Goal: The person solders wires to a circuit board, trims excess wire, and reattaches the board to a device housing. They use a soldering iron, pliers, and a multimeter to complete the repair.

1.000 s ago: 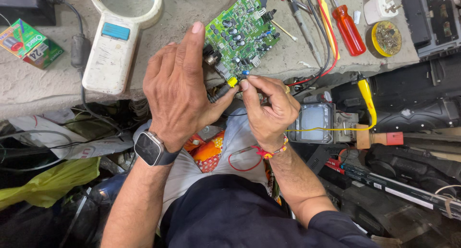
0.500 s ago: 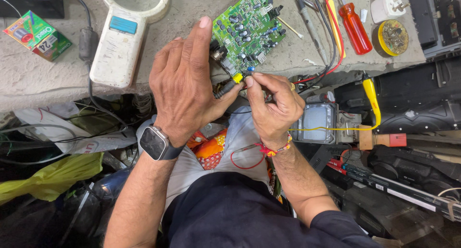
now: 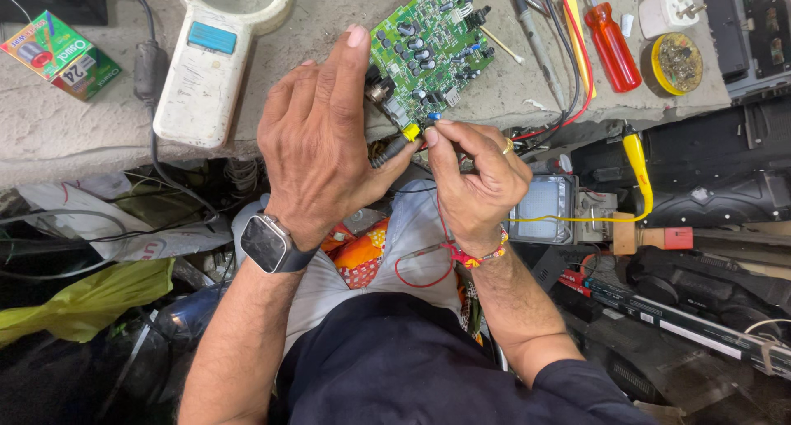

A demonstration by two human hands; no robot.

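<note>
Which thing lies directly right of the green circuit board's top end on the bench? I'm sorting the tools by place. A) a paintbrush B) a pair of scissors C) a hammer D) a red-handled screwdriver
D: the red-handled screwdriver lies on the bench to the right of the green circuit board, which the left hand and right hand hold at its lower edge.

left hand (image 3: 317, 145) | edged up circuit board (image 3: 428, 50) | right hand (image 3: 478, 178) pinch tighter
</note>
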